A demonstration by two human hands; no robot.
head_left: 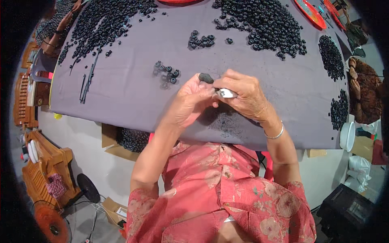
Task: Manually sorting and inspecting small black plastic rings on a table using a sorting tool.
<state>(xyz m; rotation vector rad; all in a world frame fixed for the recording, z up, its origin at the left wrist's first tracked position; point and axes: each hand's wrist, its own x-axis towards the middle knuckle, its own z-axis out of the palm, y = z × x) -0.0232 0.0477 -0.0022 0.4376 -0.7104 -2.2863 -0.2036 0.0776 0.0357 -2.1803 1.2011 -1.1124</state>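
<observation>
My left hand (190, 101) and my right hand (245, 93) meet above the near middle of the grey tablecloth (142, 97). The fingers of my right hand are wrapped round a small tool with a white end (227, 93). My left fingers pinch against it; what they grip is mostly hidden. A dark covering or stain (206, 78) shows on a left fingertip. Below the hands, black crumbs (227, 123) are strewn on the cloth. Ahead and to the left lie a small group of black beads with holes (167, 74) and another bead cluster (201, 40).
Large spreads of black beads cover the far left (109, 20) and far right (263, 28). Thin dark rods (86, 85) lie at left. Red trays (311, 14) and a white basin (347, 137) stand at the right. Other people's arms (60, 30) show at both sides.
</observation>
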